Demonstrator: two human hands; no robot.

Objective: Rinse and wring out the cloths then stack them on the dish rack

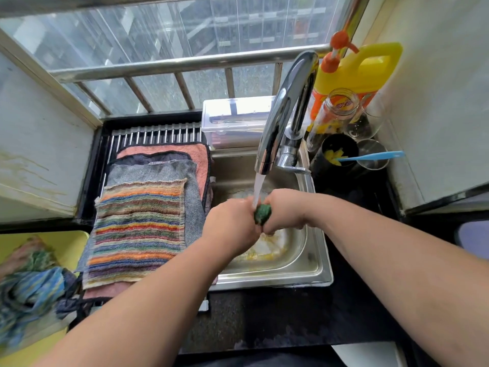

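Observation:
Over the steel sink [315, 263], my left hand [230, 225] and my right hand [284, 209] both grip a bunched green cloth [262, 214] between them. Water runs from the chrome faucet [284, 115] onto the cloth. On the dish rack [156, 133] to the left lies a flat stack: a striped multicolour cloth [137, 229] on top, a grey cloth [156, 169] under it, and a pink cloth [201, 160] at the bottom. A crumpled blue and green cloth pile [29, 290] lies on a yellow surface [68, 245] at the far left.
A clear lidded plastic box [232, 120] stands behind the sink. To the right of the faucet are a yellow detergent jug [357, 72] with an orange pump, a glass jar [336, 109], glasses and a black cup [336, 154] with a blue-handled tool. A window railing runs behind.

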